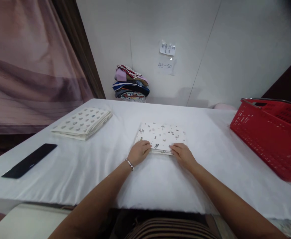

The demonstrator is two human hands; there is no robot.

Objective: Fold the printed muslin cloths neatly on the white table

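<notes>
A white cloth point(164, 134) with small scattered prints lies folded into a flat rectangle in the middle of the table. My left hand point(140, 152) grips its near left corner, fingers closed over the edge; a bracelet circles that wrist. At the near right corner, my right hand point(183, 154) pinches the same edge between thumb and fingers. Several folded layers show along the near side between the two hands. Farther left sits another folded cloth point(82, 122), white with grey prints, untouched by either hand.
A red plastic basket point(270, 136) stands at the right end of the white-covered table point(90, 166). On the left lies a flat black object point(31, 161). Behind the far edge rises a stack of folded fabrics point(131, 84). Handwritten paper signs point(167, 49) hang on the wall.
</notes>
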